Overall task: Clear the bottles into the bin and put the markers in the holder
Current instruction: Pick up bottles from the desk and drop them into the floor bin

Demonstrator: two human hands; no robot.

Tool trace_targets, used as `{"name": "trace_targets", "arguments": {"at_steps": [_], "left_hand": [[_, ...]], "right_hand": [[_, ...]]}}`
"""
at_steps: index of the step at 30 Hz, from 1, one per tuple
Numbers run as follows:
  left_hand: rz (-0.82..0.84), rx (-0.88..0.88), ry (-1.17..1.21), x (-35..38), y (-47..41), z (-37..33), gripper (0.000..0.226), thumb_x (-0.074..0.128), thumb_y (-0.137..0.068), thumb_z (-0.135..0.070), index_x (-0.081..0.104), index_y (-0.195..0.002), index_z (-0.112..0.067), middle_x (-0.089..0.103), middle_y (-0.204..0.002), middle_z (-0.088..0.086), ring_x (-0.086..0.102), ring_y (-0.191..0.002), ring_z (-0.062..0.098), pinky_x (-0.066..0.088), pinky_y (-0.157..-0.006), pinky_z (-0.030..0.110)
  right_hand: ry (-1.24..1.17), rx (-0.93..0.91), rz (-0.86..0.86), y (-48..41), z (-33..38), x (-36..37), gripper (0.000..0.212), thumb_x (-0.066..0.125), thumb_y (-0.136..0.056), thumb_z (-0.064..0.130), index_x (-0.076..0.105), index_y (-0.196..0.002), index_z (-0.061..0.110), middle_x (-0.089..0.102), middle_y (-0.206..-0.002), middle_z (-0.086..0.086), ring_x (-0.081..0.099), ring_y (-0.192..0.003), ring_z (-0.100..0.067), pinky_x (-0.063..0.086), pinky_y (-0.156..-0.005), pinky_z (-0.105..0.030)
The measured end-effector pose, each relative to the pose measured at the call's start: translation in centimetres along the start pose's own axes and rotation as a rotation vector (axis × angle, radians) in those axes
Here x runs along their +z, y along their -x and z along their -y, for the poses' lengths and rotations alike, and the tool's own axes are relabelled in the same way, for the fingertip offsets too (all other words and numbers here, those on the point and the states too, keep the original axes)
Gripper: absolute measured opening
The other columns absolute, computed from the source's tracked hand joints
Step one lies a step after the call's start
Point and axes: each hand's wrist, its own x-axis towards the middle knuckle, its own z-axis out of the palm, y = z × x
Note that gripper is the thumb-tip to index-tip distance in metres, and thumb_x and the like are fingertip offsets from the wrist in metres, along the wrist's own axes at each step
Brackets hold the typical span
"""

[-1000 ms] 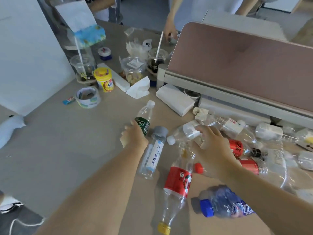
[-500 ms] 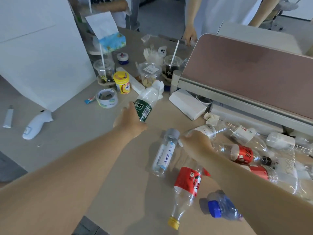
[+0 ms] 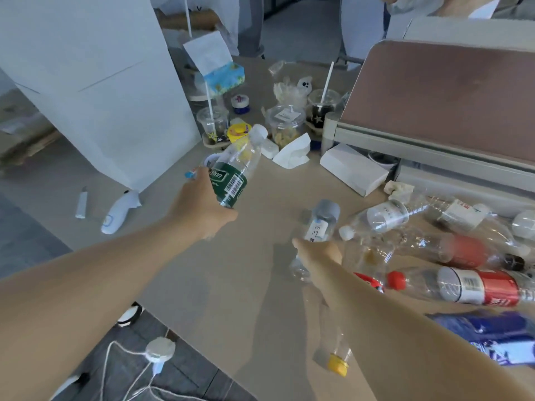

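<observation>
a green-labelled bottle (image 3: pixel 235 169) is held clear of the bench (image 3: pixel 202 285) by the left hand (image 3: pixel 202 209), its white cap tilted up and away toward the cluttered far side; the fingers are wrapped closed around its lower half. a clear bottle with a grey cap (image 3: pixel 320 227) is gripped at its lower part by the right hand (image 3: pixel 318 254), whose fingers are curled shut round it, though whether the bottle is touching the bench cannot be told. to the right of that hand a heap of empty bottles is spread over the bench: a white-capped bottle (image 3: pixel 379 217) lying on its side just beside the grey cap, a red-labelled bottle with a red cap (image 3: pixel 474 286) nearer the wearer, and a crushed blue bottle (image 3: pixel 498 335) at the right edge. a bottle with a yellow cap (image 3: pixel 335 355) is partly hidden under the right forearm. at the far side of the bench a yellow-lidded tub (image 3: pixel 238 132), a crumpled tissue (image 3: pixel 292 154) and a white box (image 3: pixel 351 169) are seen. no markers, holder or bin can be made out.
</observation>
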Motion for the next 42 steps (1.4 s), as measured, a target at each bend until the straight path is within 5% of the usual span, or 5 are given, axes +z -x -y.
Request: {"name": "trace_targets", "arguments": {"at_steps": [10, 22, 28, 36, 42], "left_hand": [[0.183, 0.365, 0.173, 6.8, 3.0, -24.1, 0.066, 0.076, -0.069, -0.034, 0.038, -0.118, -0.012, 0.054, -0.103, 0.006, 0.050, -0.083, 0.025, 0.038, -0.067, 0.031], [0.717, 1.094, 0.172, 23.4, 42.3, -50.5, 0.073, 0.076, -0.068, -0.037, 0.038, -0.126, -0.012, 0.058, -0.120, 0.007, 0.058, -0.110, 0.030, 0.046, -0.082, 0.033], [1.128, 1.245, -0.057, 35.2, 67.9, -48.2, 0.069, 0.068, -0.079, -0.051, 0.038, -0.126, -0.010, 0.059, -0.120, 0.010, 0.058, -0.110, 0.032, 0.046, -0.086, 0.034], [1.502, 1.130, -0.555, 47.3, 89.2, -36.8, 0.059, 0.060, -0.085, -0.034, 0.033, -0.132, -0.011, 0.057, -0.117, 0.009, 0.057, -0.096, 0.027, 0.045, -0.076, 0.032], [1.623, 1.216, -0.684, 50.6, 97.4, -33.4, 0.083, 0.059, -0.089, -0.046, 0.014, -0.152, -0.017, 0.045, -0.143, 0.005, 0.052, -0.109, 0.022, 0.038, -0.079, 0.029]], "right_hand": [[0.002, -0.206, -0.447, 7.1, 1.9, -27.1, 0.031, 0.070, -0.071, 0.031, 0.061, -0.093, 0.011, 0.058, -0.067, 0.001, 0.054, -0.054, -0.009, 0.038, -0.042, -0.018], [-0.505, 0.160, -1.095, 25.8, -32.6, -57.8, 0.028, 0.071, -0.071, 0.026, 0.061, -0.089, 0.007, 0.062, -0.072, -0.008, 0.055, -0.059, -0.019, 0.043, -0.055, -0.027], [-0.901, 0.501, -1.306, 34.3, -57.5, -60.0, 0.075, 0.074, -0.077, 0.035, 0.038, -0.132, 0.000, 0.057, -0.122, -0.016, 0.057, -0.108, -0.034, 0.045, -0.074, -0.033], [-1.407, 0.872, -1.136, 39.3, -80.9, -50.9, 0.058, 0.072, -0.081, 0.029, 0.051, -0.126, -0.002, 0.055, -0.090, -0.009, 0.052, -0.075, -0.022, 0.040, -0.073, -0.035], [-1.532, 0.967, -1.214, 40.4, -88.5, -48.1, 0.073, 0.074, -0.079, 0.030, 0.040, -0.136, -0.002, 0.054, -0.119, -0.013, 0.055, -0.104, -0.033, 0.044, -0.083, -0.038]]}}
